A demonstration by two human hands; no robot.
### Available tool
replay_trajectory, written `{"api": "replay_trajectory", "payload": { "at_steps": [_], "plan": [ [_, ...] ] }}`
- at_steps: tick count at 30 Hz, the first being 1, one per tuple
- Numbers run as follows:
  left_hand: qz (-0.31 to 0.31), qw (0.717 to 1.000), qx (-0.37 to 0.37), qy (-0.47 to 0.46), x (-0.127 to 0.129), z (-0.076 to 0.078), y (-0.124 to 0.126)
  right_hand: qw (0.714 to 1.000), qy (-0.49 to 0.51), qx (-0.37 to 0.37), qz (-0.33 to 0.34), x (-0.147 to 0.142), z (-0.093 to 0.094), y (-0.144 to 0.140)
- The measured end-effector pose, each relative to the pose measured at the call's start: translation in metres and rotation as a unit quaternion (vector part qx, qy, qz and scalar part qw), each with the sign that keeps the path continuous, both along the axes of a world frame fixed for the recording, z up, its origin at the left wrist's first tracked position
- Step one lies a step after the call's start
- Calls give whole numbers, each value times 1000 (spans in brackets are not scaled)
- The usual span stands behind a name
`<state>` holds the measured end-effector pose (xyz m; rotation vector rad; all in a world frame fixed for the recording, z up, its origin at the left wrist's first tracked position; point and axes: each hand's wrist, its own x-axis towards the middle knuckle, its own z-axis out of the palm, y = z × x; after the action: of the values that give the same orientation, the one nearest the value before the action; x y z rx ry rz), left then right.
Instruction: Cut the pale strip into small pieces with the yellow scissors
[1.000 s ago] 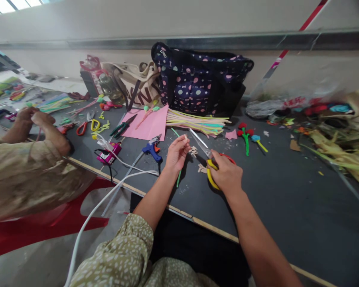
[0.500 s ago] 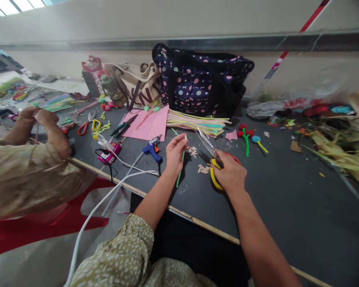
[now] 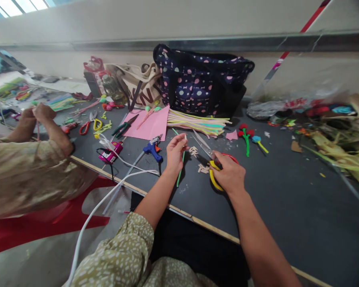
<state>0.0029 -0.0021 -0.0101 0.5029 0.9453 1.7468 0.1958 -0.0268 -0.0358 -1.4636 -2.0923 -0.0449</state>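
My left hand [image 3: 175, 153] pinches a short pale strip [image 3: 185, 136] between thumb and fingertips. A green pipe cleaner [image 3: 181, 171] lies behind and below that hand, on the table. In my right hand [image 3: 231, 172] is a pair of scissors [image 3: 204, 144] with one yellow and one red handle; my fingers are wrapped round the handles. The blades point up and left towards my left fingertips, apart from the strip. Small pale cut pieces [image 3: 203, 169] lie in two little heaps under the blades.
A blue glue gun [image 3: 152, 150] and its white cable [image 3: 100, 203] are left of my arm. Behind lie pink paper [image 3: 154, 129], pliers [image 3: 125, 126] and a pipe cleaner bundle [image 3: 194, 121], before a dotted bag [image 3: 197, 85]. A co-worker's hands [image 3: 40, 113] are at far left.
The scissors' tips have swung a little left, towards my left hand, and the right hand has shifted slightly left. My left hand stays almost still with the pale strip.
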Motion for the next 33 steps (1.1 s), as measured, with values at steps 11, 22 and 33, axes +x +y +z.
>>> {"api": "replay_trajectory", "payload": {
  "at_steps": [11, 22, 33],
  "plan": [
    [-43, 998, 1, -36, -2, 1, 1, 999, -45, -3, 15, -1, 3, -2],
    [-57, 998, -3, -37, -2, 3, 1, 999, -46, -6, 15, -2, 4, -2],
    [-62, 998, 3, -31, -3, -1, 2, 998, -57, 3, 17, -1, 4, -1]
  ]
}}
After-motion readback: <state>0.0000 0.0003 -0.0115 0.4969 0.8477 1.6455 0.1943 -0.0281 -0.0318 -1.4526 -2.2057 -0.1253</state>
